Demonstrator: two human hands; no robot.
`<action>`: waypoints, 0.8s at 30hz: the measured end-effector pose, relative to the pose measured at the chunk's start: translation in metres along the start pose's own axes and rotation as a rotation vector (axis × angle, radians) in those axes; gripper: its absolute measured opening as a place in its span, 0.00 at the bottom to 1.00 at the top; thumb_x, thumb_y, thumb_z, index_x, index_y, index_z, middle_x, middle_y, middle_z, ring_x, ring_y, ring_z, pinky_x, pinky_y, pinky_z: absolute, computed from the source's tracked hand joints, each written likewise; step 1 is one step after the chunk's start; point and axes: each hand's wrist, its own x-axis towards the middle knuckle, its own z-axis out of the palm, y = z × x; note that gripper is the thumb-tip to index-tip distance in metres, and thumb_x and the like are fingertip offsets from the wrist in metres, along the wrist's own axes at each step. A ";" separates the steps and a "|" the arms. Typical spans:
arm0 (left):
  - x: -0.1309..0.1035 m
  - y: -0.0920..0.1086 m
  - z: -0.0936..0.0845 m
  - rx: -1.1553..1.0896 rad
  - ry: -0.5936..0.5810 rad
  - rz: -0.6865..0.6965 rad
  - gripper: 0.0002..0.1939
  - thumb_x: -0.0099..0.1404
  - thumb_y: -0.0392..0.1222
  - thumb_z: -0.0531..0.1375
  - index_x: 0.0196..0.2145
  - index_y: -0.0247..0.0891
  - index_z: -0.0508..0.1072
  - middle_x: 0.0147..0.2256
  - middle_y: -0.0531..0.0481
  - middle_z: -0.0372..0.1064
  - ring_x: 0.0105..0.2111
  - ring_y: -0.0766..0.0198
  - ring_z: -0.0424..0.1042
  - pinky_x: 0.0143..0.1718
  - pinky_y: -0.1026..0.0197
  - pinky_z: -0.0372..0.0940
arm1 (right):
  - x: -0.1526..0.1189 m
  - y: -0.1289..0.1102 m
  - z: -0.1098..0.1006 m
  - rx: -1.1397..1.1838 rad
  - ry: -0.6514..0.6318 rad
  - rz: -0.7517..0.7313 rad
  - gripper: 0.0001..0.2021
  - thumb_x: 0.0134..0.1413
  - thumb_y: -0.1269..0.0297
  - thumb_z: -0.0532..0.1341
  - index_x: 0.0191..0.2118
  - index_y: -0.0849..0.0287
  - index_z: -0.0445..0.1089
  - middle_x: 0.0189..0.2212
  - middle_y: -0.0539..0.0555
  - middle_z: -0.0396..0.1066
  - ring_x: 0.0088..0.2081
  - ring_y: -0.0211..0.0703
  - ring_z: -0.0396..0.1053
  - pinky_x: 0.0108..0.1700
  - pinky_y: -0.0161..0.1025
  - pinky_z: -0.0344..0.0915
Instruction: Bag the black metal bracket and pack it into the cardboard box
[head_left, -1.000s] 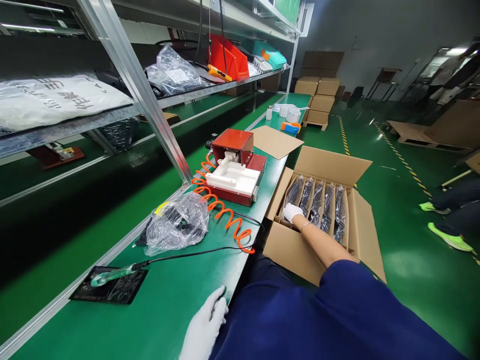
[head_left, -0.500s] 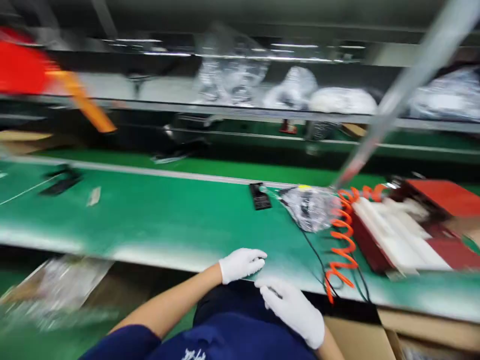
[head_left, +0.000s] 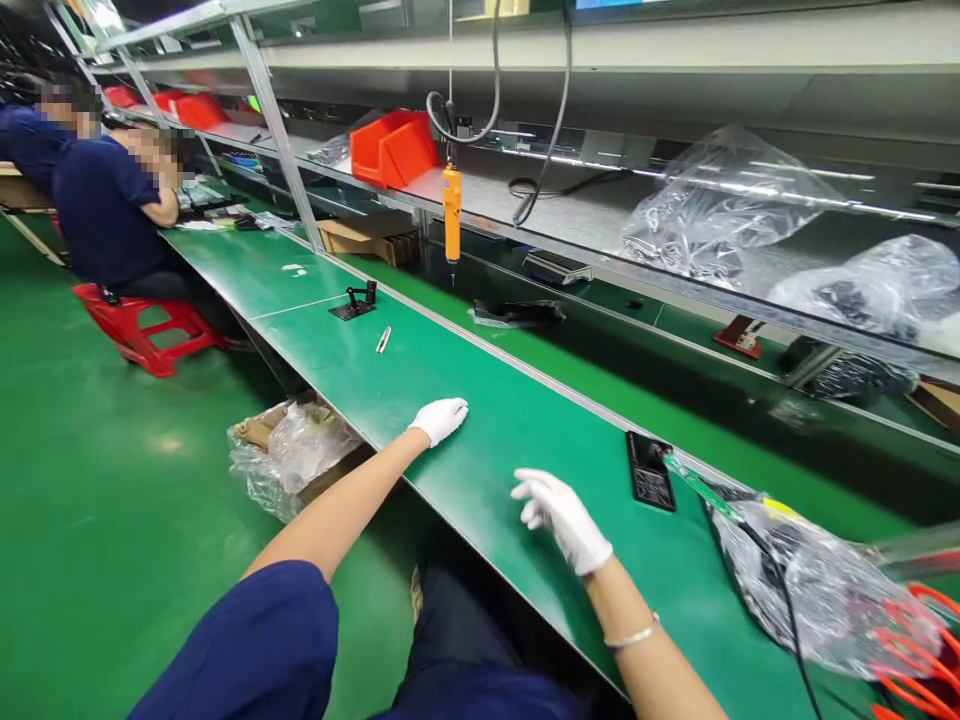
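A long bench with a smooth green mat (head_left: 420, 360) fills the view, its long axis running from ten o'clock, far off, to four o'clock, close by. A bright metal rail edges its far side, and above that a grey shelf (head_left: 675, 70) runs the same way.

At nine o'clock a person in a dark blue top (head_left: 105, 210) sits on a red plastic stool (head_left: 146, 325) at the same bench.

On the shelf at two o'clock lie crinkled clear plastic bags (head_left: 720, 205) with dark parts inside. At four o'clock another glossy clear bag (head_left: 817, 590) rests on the mat with dark contents and a black cable across it; orange coiled hose (head_left: 911, 640) shows just beyond it.

On the floor at eight o'clock stands an open cardboard box (head_left: 259, 430) stuffed with crumpled clear film.

A red plastic bin (head_left: 394, 148) sits on the shelf at eleven o'clock, and an orange powered screwdriver (head_left: 451, 212) hangs upright beside it — tip down.

The right hand (head_left: 562, 518), in a white knit glove, hovers just over the mat at centre, fingers loosely spread and holding nothing. The left hand (head_left: 440, 418), gloved alike, rests flat on the mat at its near edge, fingers together, pointing toward one o'clock.

A flat black rectangular part (head_left: 649, 470) lies on the mat near the right hand at three o'clock, its long axis roughly twelve to six.
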 end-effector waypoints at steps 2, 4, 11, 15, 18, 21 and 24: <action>0.022 -0.007 0.002 0.050 0.016 -0.001 0.18 0.73 0.43 0.49 0.49 0.40 0.76 0.51 0.41 0.75 0.51 0.52 0.74 0.53 0.54 0.63 | 0.061 -0.016 0.000 0.198 0.102 0.058 0.16 0.50 0.58 0.68 0.44 0.58 0.74 0.37 0.54 0.77 0.26 0.34 0.70 0.24 0.30 0.65; 0.038 -0.012 0.007 0.075 0.023 0.025 0.18 0.74 0.45 0.48 0.48 0.40 0.77 0.51 0.41 0.76 0.50 0.50 0.74 0.51 0.53 0.64 | 0.124 -0.033 -0.004 0.312 0.175 0.110 0.10 0.53 0.64 0.66 0.42 0.58 0.74 0.37 0.55 0.77 0.27 0.34 0.71 0.24 0.29 0.65; 0.053 -0.025 0.015 0.041 0.010 0.045 0.20 0.75 0.47 0.47 0.44 0.42 0.78 0.45 0.48 0.78 0.46 0.58 0.75 0.50 0.60 0.65 | 0.305 -0.064 0.009 0.372 0.074 0.254 0.06 0.60 0.67 0.61 0.40 0.59 0.74 0.33 0.54 0.77 0.25 0.33 0.70 0.23 0.28 0.65; 0.056 -0.033 0.013 -0.107 -0.001 0.066 0.22 0.76 0.48 0.45 0.42 0.41 0.79 0.41 0.47 0.79 0.43 0.59 0.76 0.47 0.61 0.66 | 0.340 -0.057 0.036 0.320 -0.056 0.417 0.06 0.58 0.66 0.64 0.38 0.62 0.74 0.26 0.53 0.75 0.25 0.35 0.72 0.29 0.31 0.70; 0.058 -0.035 0.015 -0.197 -0.013 0.017 0.22 0.75 0.48 0.45 0.43 0.41 0.79 0.40 0.48 0.79 0.42 0.59 0.76 0.48 0.60 0.66 | 0.345 -0.056 0.039 0.310 -0.100 0.517 0.08 0.57 0.64 0.65 0.39 0.64 0.75 0.25 0.53 0.75 0.26 0.36 0.73 0.34 0.32 0.72; 0.058 -0.031 0.021 -0.252 -0.051 -0.060 0.20 0.74 0.46 0.47 0.42 0.42 0.79 0.40 0.47 0.79 0.42 0.57 0.77 0.47 0.59 0.67 | 0.349 -0.060 0.035 0.327 -0.044 0.620 0.10 0.61 0.61 0.62 0.42 0.62 0.76 0.27 0.53 0.76 0.29 0.36 0.74 0.39 0.33 0.73; 0.054 -0.030 0.027 -0.275 -0.167 0.010 0.17 0.70 0.45 0.51 0.36 0.42 0.80 0.35 0.43 0.79 0.39 0.54 0.78 0.42 0.56 0.70 | 0.355 -0.066 0.043 0.201 0.121 0.692 0.14 0.62 0.56 0.61 0.41 0.62 0.76 0.26 0.53 0.76 0.27 0.37 0.73 0.38 0.34 0.73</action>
